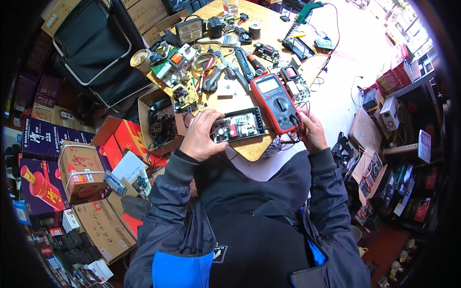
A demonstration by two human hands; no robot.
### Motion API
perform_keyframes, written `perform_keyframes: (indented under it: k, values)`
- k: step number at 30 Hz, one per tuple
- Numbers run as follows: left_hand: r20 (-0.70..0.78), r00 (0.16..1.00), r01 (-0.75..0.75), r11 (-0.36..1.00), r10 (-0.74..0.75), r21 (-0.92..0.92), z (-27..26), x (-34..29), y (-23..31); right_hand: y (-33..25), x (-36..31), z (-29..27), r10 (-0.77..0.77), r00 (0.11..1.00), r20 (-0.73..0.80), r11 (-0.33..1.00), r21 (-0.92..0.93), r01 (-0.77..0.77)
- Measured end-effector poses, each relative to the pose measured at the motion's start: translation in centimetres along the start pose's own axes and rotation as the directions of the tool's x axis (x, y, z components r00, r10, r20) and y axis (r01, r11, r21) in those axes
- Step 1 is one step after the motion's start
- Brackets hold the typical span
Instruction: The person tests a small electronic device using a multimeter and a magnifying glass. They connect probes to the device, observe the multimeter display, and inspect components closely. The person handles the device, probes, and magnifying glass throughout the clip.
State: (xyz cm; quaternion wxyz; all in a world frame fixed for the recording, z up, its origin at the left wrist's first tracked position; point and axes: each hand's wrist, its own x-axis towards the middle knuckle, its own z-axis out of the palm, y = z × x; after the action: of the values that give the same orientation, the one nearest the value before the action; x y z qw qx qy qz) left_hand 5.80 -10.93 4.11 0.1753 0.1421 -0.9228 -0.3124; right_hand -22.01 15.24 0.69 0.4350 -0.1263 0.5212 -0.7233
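My left hand [200, 135] grips the left end of an open black case [261, 121], thumb and fingers closed on its edges. Inside the case lies a circuit board [240, 126] with white, green and red parts. To its right a red multimeter [276, 102] with a dark dial rests at a tilt on the table's near edge. My right hand [312, 132] is beside the multimeter's lower right corner, fingers closed around its dark test leads [291, 138]. Part of that grip is hidden, and the probe tips cannot be made out.
The wooden table [257, 150] bears loose circuit boards [185, 97], pliers [212, 79], a solder spool [254, 30] and a green-handled soldering tool [307, 12]. Cardboard boxes [103, 230] crowd the left, below a black folding chair [93, 45]. Shelves with parts stand at right.
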Motion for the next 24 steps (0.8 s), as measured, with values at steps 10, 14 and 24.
perform_keyframes:
  k: [10, 14, 24]
  values:
    - [-0.032, 0.998, 0.054, 0.996, -0.052, 0.075, -0.2, -1.3, 0.8, 1.7, 0.7, -1.6, 0.024, 0.993, -0.112, 0.993, -0.115, -0.037]
    - [-0.240, 0.969, 0.068, 0.997, -0.059, 0.028, -1.2, -4.0, 0.4, 2.0, -1.0, -2.3, 0.023, 0.979, -0.204, 0.991, -0.127, -0.049]
    - [-0.353, 0.707, 0.211, 0.659, -0.613, -0.723, 0.3, -4.9, -7.4, 0.3, -3.8, -1.9, -0.247, 0.907, -0.342, 0.923, -0.369, 0.112]
